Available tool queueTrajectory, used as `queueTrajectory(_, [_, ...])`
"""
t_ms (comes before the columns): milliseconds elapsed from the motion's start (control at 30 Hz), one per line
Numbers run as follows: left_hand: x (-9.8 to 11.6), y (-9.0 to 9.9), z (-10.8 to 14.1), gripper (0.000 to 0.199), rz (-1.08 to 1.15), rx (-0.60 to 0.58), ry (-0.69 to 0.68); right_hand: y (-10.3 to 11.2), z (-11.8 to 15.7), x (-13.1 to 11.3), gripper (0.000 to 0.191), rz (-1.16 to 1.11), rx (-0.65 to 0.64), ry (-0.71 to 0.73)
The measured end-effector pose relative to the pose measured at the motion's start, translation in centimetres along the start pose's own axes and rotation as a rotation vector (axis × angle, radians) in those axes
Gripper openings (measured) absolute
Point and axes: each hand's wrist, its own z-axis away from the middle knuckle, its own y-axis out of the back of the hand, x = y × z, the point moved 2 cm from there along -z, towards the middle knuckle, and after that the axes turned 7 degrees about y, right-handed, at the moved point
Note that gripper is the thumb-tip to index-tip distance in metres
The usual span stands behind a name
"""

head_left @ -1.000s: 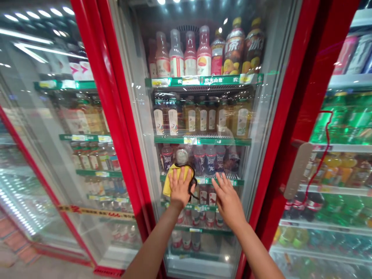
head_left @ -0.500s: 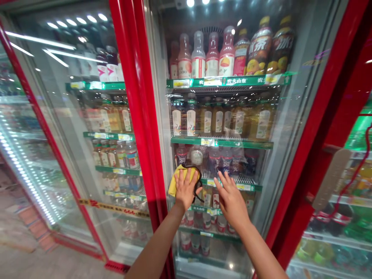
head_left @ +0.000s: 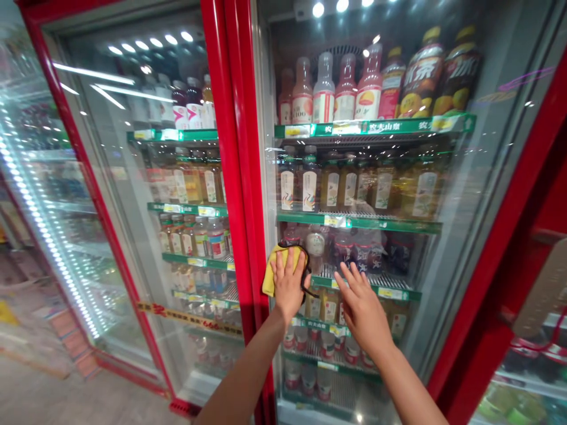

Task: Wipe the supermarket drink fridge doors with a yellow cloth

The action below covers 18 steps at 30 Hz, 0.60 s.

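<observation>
A yellow cloth [head_left: 271,276] with a dark edge lies against the glass door [head_left: 443,177] of a drinks fridge, near the door's left frame. My left hand [head_left: 289,282] presses it flat there, fingers spread over the fabric, and holds it on the pane. Black trim trails out to the right of that hand. To the right, my right hand [head_left: 359,301] is open and empty, its fingers stretched upward in front of the glass; whether they touch it I cannot tell. Behind the pane stand rows of bottles [head_left: 325,88] on shelves with green edge strips [head_left: 376,127].
A red door frame [head_left: 248,195] runs up just left of the cloth, with a second glass door [head_left: 106,195] beyond it. At the right, a beige handle-like strip [head_left: 543,295] stands by another red frame. Grey floor [head_left: 133,401] shows at lower left.
My view has turned left, so the fridge sits farther right in the picture. Against the glass, my left hand and the cloth have shifted slightly left toward the red frame, my right hand too.
</observation>
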Motion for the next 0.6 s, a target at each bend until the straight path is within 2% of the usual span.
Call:
queueTrajectory(133, [-0.3,2.4,-3.8,0.067,0.047,0.078,0.104,-0.1,-1.2,-0.3,0.088,-0.015,0.022,0.013])
queueTrajectory(233, [-0.7,2.5,-3.2,0.067,0.073,0.100,0.188,-0.4,-1.1,-0.9,0.087,-0.014,0.028,0.000])
queueTrajectory(367, [-0.7,1.7,-1.2,0.067,0.081,0.090,0.203,-0.6,-0.7,-1.4,0.086,-0.007,0.008,0.017])
queueTrajectory(533, [0.1,2.8,-4.0,0.069,0.126,0.135,0.217,-0.6,-1.5,-1.6,0.085,-0.012,0.028,0.026])
queueTrajectory(600, [0.3,2.9,-4.1,0.070,0.149,0.147,0.212,-0.8,-1.8,-1.8,0.086,-0.018,0.038,0.026])
